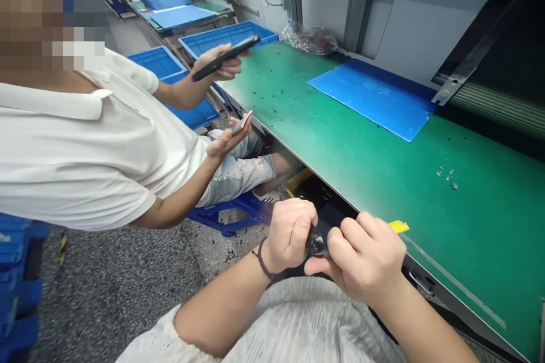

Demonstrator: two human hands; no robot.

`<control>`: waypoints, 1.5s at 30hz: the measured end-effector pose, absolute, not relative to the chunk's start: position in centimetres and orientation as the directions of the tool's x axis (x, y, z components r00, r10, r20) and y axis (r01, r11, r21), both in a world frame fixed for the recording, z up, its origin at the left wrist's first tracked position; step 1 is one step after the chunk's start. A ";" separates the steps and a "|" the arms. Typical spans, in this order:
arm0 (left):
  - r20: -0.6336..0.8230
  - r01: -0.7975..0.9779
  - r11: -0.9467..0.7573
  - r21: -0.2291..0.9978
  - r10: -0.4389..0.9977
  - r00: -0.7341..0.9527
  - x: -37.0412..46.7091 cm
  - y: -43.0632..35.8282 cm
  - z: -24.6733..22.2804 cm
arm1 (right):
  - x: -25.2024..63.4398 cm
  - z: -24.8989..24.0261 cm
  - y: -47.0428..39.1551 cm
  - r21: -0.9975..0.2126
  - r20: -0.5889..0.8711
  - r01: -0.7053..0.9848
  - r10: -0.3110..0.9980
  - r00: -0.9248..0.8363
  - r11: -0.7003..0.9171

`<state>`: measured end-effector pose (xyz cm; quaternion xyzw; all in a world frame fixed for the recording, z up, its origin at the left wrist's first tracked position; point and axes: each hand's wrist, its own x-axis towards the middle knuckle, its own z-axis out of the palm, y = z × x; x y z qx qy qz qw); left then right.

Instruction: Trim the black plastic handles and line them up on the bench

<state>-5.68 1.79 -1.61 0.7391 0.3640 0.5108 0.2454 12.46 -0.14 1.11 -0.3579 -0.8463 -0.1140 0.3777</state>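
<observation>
Clock dirs from the small glossy dark piece, prob. plastic (315, 243), b/w the wearer's hands. 9 to 11: co-worker in white collared shirt (97, 147), seated sideways to the bench; one hand has a dark flat slab-like device (225, 58) tilted up, prob. for viewing, other hand, palm up, w/ a thin pale flat item (241, 123). 11: blue plastic crate (230, 34) next to bench end, prob. for easy reach.

9, just beside: L hand (292, 235), closed round the piece, one end showing; looks like the steadying hand. Piece is over the wearer's lap, just off the bench edge, maybe b/c it's close to the body. 3: R hand (368, 252), fingers curled, thumb pointing at piece; can't tell if it grips piece, tool or nothing. Bright yellow flat strip (399, 227) beyond its knuckles, held or lying, unclear.

12 to 1: blue rectangular sheet (370, 99) flat at back of green-topped bench (468, 238), prob. out of the way. 2: small whitish scraps (447, 176).
</observation>
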 end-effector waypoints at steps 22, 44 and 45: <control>0.144 0.000 -0.155 0.988 0.920 0.364 -4.4 -0.6 -1.8 | 15.4 1.4 -0.3 -0.440 0.585 0.637 0.740 -0.331 0.633; -0.039 -0.130 0.088 0.988 0.939 0.342 -3.1 -1.4 -1.0 | 14.0 1.4 -0.1 -0.098 0.704 0.840 0.633 -0.321 0.534; -0.043 -0.132 0.090 0.987 0.945 0.325 -3.0 -1.3 -1.0 | 13.9 1.3 -0.1 -0.095 0.700 0.837 0.634 -0.328 0.538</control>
